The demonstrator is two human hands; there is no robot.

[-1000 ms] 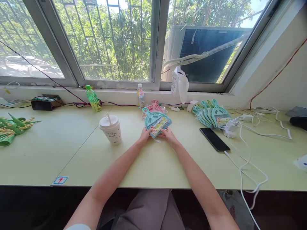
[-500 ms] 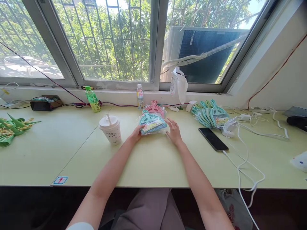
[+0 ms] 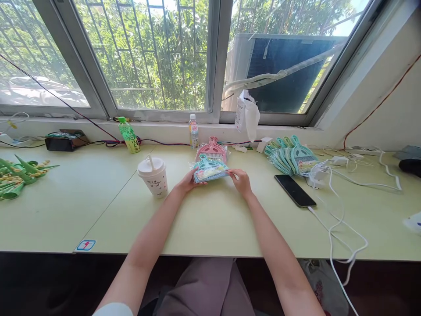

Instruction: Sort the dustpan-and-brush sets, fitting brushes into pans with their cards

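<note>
A turquoise mini dustpan and brush set [image 3: 210,170], wrapped in clear plastic with a printed label, is held between both hands, its front edge tilted up off the table. My left hand [image 3: 188,181] grips its left side, with fingers reaching underneath. At the right edge, my right hand [image 3: 240,181] pinches the wrapping between thumb and fingers. Just behind lies a pink dustpan set [image 3: 213,150], also in plastic and partly covered by the turquoise one. Over to the right, several turquoise and green dustpan sets [image 3: 291,156] lie overlapping in a pile.
A lidded paper cup with a straw [image 3: 154,177] stands left of my left hand. Two bottles, one green [image 3: 129,135] and one clear [image 3: 194,131], stand by the window wall. A phone [image 3: 295,190] with white cables [image 3: 342,224] lies to the right. Green artificial plants [image 3: 19,175] lie far left.
My right hand, open beside the turquoise dustpan set before, has closed on its right edge. The set has tilted, its front edge rising, and my left fingers have moved under it.
</note>
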